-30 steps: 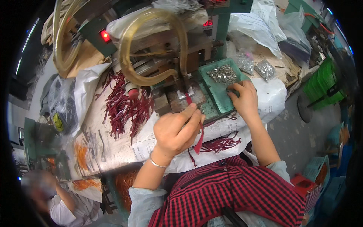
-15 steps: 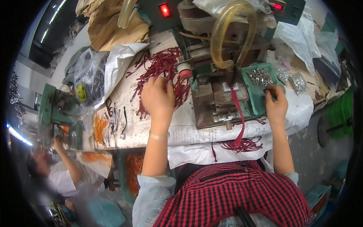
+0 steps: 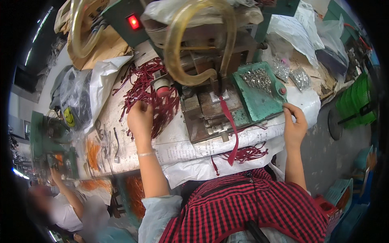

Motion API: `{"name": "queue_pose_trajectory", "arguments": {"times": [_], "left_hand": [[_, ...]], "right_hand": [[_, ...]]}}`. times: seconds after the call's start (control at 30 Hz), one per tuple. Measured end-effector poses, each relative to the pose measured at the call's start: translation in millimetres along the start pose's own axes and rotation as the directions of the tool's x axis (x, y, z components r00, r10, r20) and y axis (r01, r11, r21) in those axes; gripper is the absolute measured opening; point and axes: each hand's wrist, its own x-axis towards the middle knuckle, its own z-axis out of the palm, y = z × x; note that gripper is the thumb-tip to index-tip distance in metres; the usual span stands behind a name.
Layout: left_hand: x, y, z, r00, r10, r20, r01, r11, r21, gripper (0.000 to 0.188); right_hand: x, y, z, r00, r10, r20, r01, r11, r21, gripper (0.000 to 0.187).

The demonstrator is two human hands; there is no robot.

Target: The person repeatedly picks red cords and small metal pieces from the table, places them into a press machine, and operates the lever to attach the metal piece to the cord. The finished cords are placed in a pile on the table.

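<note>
My left hand [image 3: 140,121] is over the near-left part of a pile of dark red straps [image 3: 164,109]. Its fingers curl down, their tips hidden, and I cannot make out what they hold. My right hand [image 3: 296,127] is beside the near right corner of a green metal tray [image 3: 257,112], its thumb and bent fingers slightly apart with nothing visible between them. Small silvery metal pieces [image 3: 257,79] lie heaped in the tray. Between my hands, a dark red strap [image 3: 231,121] runs from the press [image 3: 206,111] and hangs over the table edge.
Red buttons flank the press: one [image 3: 163,90] at left, another [image 3: 283,91] at the tray's right edge. A thick yellowish hose [image 3: 172,44] loops in front. More dark red straps [image 3: 245,155] lie on white sheeting nearest me. Another person [image 3: 67,204] works at far left.
My left hand has moved nearer, further down the strap pile. My right hand has come off the tray's right edge, uncovering the red button there. The whole view has shifted and turned.
</note>
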Motion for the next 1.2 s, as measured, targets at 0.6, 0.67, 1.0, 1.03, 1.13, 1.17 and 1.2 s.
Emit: {"name": "queue_pose_trajectory", "arguments": {"times": [0.6,0.67,1.0,1.03,1.13,1.17,1.2], "left_hand": [[-69,116,-51,0.933,0.053,-0.357,-0.338,0.473,-0.813,0.002],[-84,132,-65,0.882,0.181,-0.435,-0.47,0.402,-0.786,0.005],[-89,166,-32,0.316,0.808,-0.497,-0.947,0.304,-0.108,0.024],[-87,165,-29,0.298,0.809,-0.506,-0.953,0.281,-0.113,0.023],[-86,168,-28,0.299,0.811,-0.503,-0.954,0.26,-0.148,0.027],[-86,169,-28,0.303,0.811,-0.5,-0.953,0.254,-0.166,0.03],[-86,169,-29,0.318,0.81,-0.492,-0.948,0.27,-0.169,0.029]], "right_hand": [[18,-144,96,0.932,-0.07,0.355,-0.211,0.692,0.69,0.044],[16,-153,88,0.925,-0.025,0.379,-0.268,0.662,0.7,0.046],[58,-91,62,0.941,-0.03,0.338,-0.164,0.831,0.531,0.058],[66,-62,64,0.974,0.01,0.227,-0.129,0.848,0.513,0.058],[68,8,60,0.996,0.088,-0.01,-0.078,0.92,0.383,0.051],[61,23,56,0.993,0.12,-0.001,-0.113,0.938,0.327,0.045],[58,19,52,0.992,0.091,0.083,-0.106,0.973,0.203,0.04]]}}
